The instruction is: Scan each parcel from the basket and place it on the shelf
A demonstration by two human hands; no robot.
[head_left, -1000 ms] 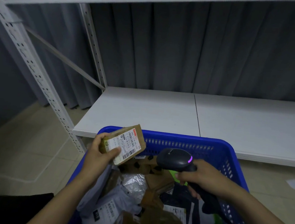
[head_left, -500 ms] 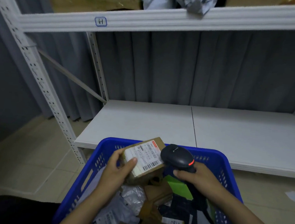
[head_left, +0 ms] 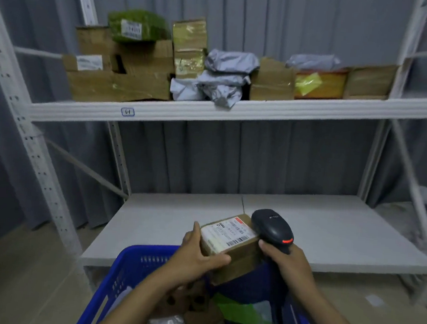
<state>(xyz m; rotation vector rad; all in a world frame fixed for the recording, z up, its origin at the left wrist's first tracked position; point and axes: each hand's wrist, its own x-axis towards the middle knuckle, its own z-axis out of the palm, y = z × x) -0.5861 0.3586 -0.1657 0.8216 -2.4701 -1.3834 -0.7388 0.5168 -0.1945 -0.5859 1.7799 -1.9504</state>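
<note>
Before the white lower shelf, above the blue basket, the left grip clasped the brown parcel label-up, the right grip clenched round the scanner just beside it.

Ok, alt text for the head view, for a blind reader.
The left hand holds a brown labelled parcel beside a black scanner gripped by the right hand, above a blue basket. Other parcels line the upper shelf.
</note>
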